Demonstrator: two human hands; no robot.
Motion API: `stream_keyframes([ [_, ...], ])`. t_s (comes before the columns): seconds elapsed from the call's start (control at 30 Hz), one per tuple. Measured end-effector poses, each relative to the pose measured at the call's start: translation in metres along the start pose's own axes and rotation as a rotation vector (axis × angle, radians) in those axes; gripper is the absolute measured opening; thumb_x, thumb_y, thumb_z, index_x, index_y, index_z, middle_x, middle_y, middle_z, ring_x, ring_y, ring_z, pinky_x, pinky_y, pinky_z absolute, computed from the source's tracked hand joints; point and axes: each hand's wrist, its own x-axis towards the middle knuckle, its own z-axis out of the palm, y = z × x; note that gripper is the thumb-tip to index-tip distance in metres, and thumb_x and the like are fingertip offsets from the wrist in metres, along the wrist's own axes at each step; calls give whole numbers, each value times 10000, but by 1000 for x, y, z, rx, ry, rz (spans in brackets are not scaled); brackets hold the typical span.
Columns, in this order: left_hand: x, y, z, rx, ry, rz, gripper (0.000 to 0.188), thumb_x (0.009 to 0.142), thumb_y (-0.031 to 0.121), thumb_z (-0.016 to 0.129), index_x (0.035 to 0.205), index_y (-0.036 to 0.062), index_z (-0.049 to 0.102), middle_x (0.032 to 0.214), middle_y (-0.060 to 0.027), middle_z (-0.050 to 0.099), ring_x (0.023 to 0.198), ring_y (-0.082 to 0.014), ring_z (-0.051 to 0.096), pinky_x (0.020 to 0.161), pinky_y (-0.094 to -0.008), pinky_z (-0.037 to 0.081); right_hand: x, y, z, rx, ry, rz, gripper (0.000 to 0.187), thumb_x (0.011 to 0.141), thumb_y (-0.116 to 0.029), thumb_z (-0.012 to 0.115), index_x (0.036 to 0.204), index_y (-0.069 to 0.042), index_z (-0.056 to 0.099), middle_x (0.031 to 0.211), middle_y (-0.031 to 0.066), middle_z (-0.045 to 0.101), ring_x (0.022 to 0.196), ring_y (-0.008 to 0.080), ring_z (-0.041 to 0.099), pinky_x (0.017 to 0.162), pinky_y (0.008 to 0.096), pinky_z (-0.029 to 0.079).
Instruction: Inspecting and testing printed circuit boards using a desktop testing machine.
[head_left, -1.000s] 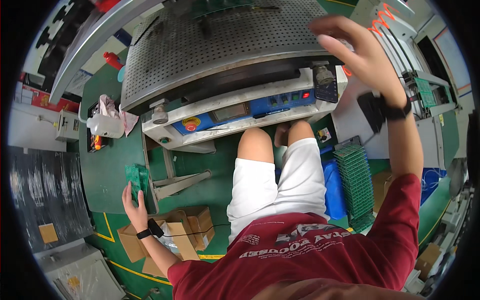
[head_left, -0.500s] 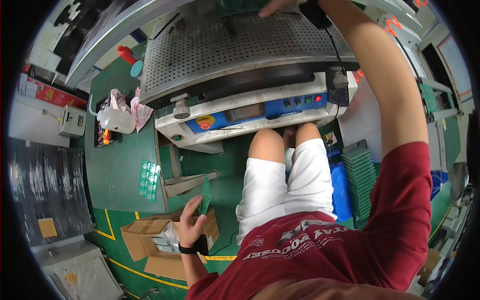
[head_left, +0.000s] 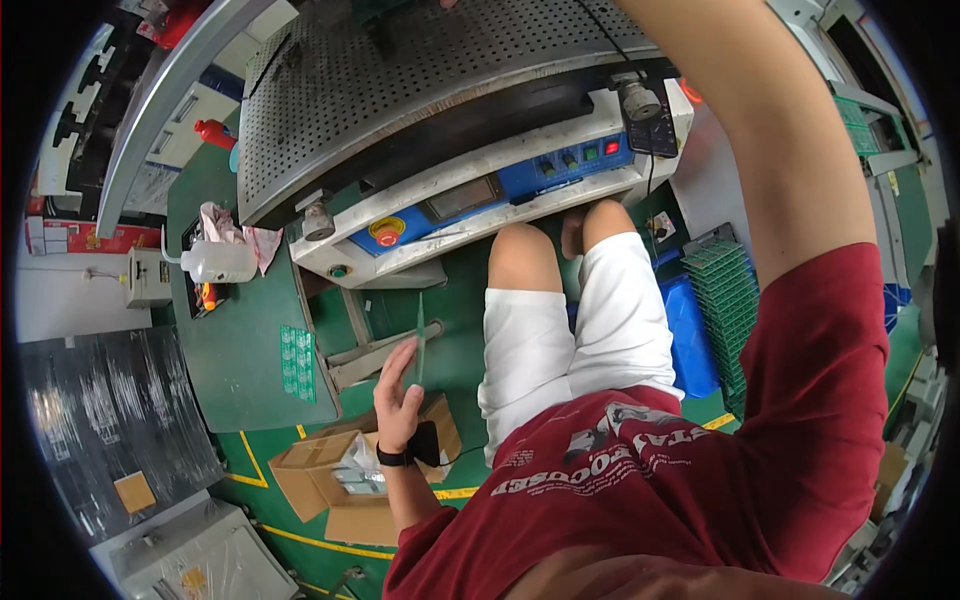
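My left hand (head_left: pixel 396 405) is raised above the cardboard box, its thumb and fingers closed on a thin green circuit board (head_left: pixel 420 342). The board stands almost edge-on, so its face barely shows. My right arm stretches up across the perforated metal plate (head_left: pixel 400 75) of a machine. Only a fingertip of my right hand (head_left: pixel 448 3) shows at the top edge; whether it grips anything is hidden. A dark green item (head_left: pixel 375 10) lies on the plate near that fingertip, cut off by the frame. Another green circuit board panel (head_left: pixel 297 363) rests on the green table at left.
The machine's blue control panel (head_left: pixel 465 200) has a red stop button (head_left: pixel 387 233). On the green table (head_left: pixel 235 370) stands a white bottle (head_left: pixel 218 262) beside rags. An open cardboard box (head_left: pixel 355 525) sits on the floor below my left hand. Green racks (head_left: pixel 722 310) stand by a blue bin (head_left: pixel 690 340) at right.
My left hand has risen slightly with the circuit board, which has turned more edge-on. My right hand has slipped almost out of the top edge. The whole view has tilted and shifted.
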Motion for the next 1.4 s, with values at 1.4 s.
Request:
stream_keyframes([
  [1.4,151,194,15,700,55,830,587,716,361,742,1215,65,651,1287,-213,543,1166,-356,544,993,-434,420,-85,-39,-17,642,120,-319,693,963,-549,453,1284,64,481,1195,184,591,1103,246,579,944,325,470],
])
